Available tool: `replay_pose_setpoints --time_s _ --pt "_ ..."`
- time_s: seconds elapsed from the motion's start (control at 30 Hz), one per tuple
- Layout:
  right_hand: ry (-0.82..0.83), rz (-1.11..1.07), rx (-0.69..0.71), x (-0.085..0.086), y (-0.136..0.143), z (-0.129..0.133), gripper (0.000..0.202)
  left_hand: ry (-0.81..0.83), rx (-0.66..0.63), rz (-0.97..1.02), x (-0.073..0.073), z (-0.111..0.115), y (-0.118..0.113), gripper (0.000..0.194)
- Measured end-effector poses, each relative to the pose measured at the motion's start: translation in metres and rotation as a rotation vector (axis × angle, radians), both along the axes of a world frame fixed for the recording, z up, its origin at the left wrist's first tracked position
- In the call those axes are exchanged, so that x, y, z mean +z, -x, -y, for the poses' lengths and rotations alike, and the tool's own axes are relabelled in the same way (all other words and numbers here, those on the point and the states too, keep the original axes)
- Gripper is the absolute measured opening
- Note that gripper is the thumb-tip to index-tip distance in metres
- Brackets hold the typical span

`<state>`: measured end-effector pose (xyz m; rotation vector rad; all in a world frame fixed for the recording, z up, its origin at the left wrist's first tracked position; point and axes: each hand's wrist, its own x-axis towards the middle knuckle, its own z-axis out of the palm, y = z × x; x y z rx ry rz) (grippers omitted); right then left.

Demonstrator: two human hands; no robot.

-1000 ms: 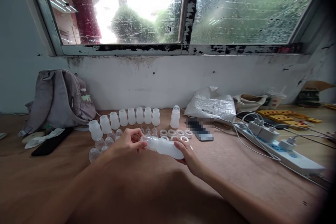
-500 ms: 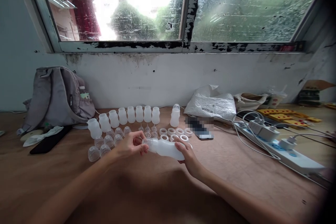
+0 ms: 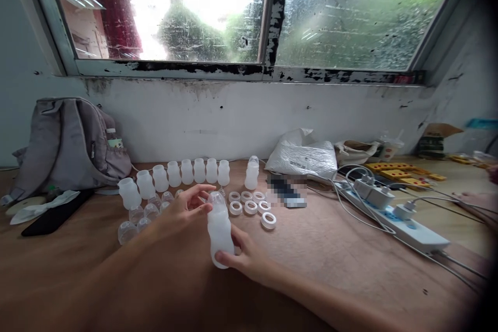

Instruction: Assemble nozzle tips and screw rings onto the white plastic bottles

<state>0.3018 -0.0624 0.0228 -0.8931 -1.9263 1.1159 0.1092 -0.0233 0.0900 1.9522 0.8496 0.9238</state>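
A white baby bottle [image 3: 221,236] with a clear cap [image 3: 216,198] on top stands roughly upright, leaning slightly. My right hand [image 3: 245,257] is closed around its lower part. Beside the cap is my left hand [image 3: 191,202], fingers apart and its thumb near the cap's side; whether it touches cannot be made out. Behind, several open bottle bodies [image 3: 187,172] form a curved row. Clear caps [image 3: 127,233] sit left of my left hand, partly hidden by it. White collar rings [image 3: 268,220] lie to the right, below another capped bottle [image 3: 252,174].
A grey backpack [image 3: 73,137] leans on the wall at left, with a black pouch [image 3: 56,212] before it. Toward the right are a phone [image 3: 295,201], a silver bag [image 3: 303,151] and a power strip [image 3: 412,233] with cables. Another person's hand [image 3: 476,201] shows at the right edge.
The bottle has turned from lying sideways to nearly upright. My left hand has loosened from the cap, its fingers now spread. My view has shifted a little to the right.
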Motion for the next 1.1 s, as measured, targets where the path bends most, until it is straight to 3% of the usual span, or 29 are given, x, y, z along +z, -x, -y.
replay_pose_setpoints --time_s 0.13,0.33,0.5,0.6,0.67,0.77,0.9,1.0,1.1 --pt "-0.139 0.183 -0.121 -0.009 -0.007 -0.019 0.042 -0.02 -0.006 -0.032 -0.017 0.003 -0.009 0.037" --pt "-0.287 0.283 -0.119 -0.019 -0.015 -0.033 0.053 -0.082 0.003 -0.12 -0.04 0.005 -0.012 0.041" --pt "-0.424 0.356 -0.18 0.002 -0.02 -0.028 0.066 -0.161 0.021 -0.171 -0.047 0.005 -0.003 0.045" --pt "-0.541 0.352 -0.299 0.031 -0.019 -0.028 0.053 -0.243 0.067 -0.245 -0.039 0.002 0.006 0.043" --pt "-0.605 0.397 -0.332 0.051 -0.014 -0.03 0.043 -0.304 0.099 -0.348 -0.026 -0.003 0.013 0.038" --pt "-0.603 0.525 -0.284 0.074 -0.005 -0.037 0.032 -0.342 0.177 -0.558 0.002 -0.016 0.024 0.029" --pt "-0.529 0.632 -0.193 0.094 -0.001 -0.05 0.029 -0.209 0.318 -0.739 0.032 -0.034 0.038 0.032" --pt "-0.52 0.638 -0.252 0.109 -0.007 -0.065 0.031 -0.117 0.401 -0.854 0.034 -0.042 0.048 0.034" --pt "-0.505 0.66 -0.376 0.124 -0.017 -0.087 0.028 -0.041 0.425 -0.911 0.023 -0.046 0.058 0.038"
